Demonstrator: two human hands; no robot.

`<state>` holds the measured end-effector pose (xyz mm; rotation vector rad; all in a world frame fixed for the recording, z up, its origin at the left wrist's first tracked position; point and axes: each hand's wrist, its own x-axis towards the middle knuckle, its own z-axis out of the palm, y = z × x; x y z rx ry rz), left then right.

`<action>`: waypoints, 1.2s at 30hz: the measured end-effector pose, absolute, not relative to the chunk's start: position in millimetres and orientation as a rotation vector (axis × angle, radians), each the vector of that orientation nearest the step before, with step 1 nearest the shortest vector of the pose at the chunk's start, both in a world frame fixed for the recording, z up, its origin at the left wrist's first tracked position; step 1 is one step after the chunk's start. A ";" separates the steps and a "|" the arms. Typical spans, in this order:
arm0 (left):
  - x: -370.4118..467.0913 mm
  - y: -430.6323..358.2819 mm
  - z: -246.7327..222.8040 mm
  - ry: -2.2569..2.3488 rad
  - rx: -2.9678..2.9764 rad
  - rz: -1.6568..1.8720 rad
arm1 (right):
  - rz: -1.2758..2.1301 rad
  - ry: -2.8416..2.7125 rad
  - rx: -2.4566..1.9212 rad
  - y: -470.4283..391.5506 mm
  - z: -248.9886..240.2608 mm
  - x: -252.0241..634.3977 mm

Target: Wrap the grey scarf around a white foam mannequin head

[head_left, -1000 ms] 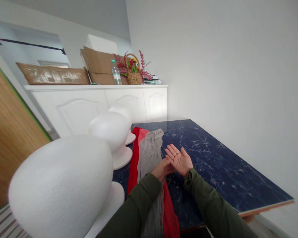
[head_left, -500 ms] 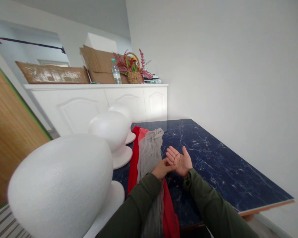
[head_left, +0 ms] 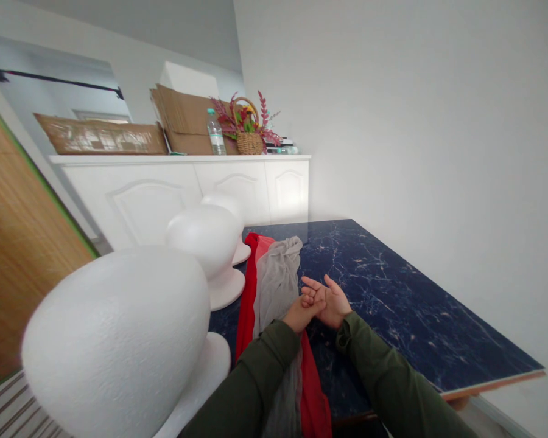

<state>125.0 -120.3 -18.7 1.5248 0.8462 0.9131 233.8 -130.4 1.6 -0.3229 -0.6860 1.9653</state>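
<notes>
My left hand [head_left: 300, 312] is closed, its fingertips pressed on the fingers of my right hand [head_left: 332, 304]. The right palm faces up, with the thumb and at least one finger stretched out and the others bent under the left fingers. Both hands are above the near part of the table. Beneath my left hand and forearm lies a gray sheer scarf [head_left: 276, 277], on top of a red scarf [head_left: 245, 322]. To the left stand three white foam heads, the nearest [head_left: 119, 334] very large in view, then a middle one [head_left: 205, 240] and a far one [head_left: 223, 204].
The dark blue marbled table [head_left: 393, 292] stretches to the right along the wall. Behind it, a white cabinet [head_left: 150, 198] bears cardboard boxes [head_left: 182, 115], a water bottle [head_left: 215, 134] and a flower basket [head_left: 249, 143]. A wooden panel [head_left: 22, 243] is at the left.
The fingers of my right hand have bent inward under my left fingers, where more of them were stretched out before. The view has shifted slightly; the scarves and foam heads stay in place.
</notes>
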 end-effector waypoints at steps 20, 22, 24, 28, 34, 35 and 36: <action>128.0 -117.0 -24.6 0.818 1.401 0.902 | 2.012 -0.704 -0.237 -129.5 0.5 234.8; 128.8 -114.4 -28.9 0.810 1.374 0.923 | 2.016 -0.712 -0.226 -129.3 -0.1 235.3; 129.8 -112.1 -32.4 0.815 1.339 0.946 | 2.019 -0.718 -0.230 -129.2 -0.6 235.8; 130.4 -111.8 -33.0 0.840 1.368 0.920 | 2.010 -0.718 -0.249 -129.1 -1.2 235.8; 128.8 -116.2 -26.6 0.886 1.433 0.902 | 2.006 -0.735 -0.228 -126.8 -3.1 235.6; 128.6 -116.3 -26.3 0.891 1.451 0.897 | 2.010 -0.738 -0.226 -126.6 -3.4 235.8; 128.4 -116.3 -26.5 0.889 1.467 0.893 | 2.012 -0.739 -0.224 -126.5 -3.5 236.0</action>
